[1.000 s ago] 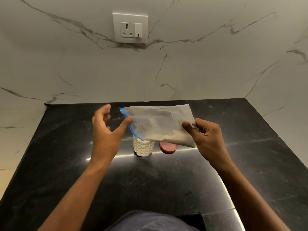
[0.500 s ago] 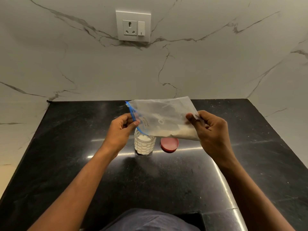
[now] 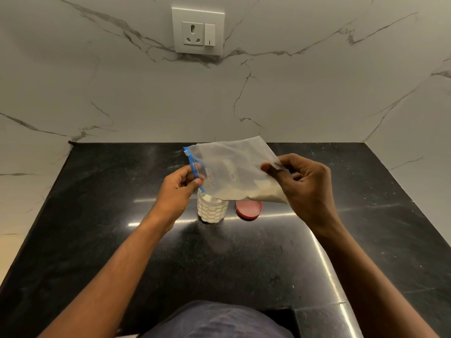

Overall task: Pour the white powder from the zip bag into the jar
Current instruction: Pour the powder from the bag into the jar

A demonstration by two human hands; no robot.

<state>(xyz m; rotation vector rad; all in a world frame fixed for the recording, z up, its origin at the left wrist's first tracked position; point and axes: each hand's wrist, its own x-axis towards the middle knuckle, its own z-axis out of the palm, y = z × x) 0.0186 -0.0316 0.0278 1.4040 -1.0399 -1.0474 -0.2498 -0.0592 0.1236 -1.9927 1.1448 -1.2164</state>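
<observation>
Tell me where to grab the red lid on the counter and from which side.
Take the round red plastic lid by its rim, from above and the right. It lies flat on the black stone counter, so only the edge offers purchase; the clear textured jar stands to its left and the zip bag hangs over it.

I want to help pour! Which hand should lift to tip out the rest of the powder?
Probably the right hand. It pinches the clear plastic zip bag at the closed end where powder sits, while the left hand steadies the blue zip mouth over the ribbed clear jar.
</observation>
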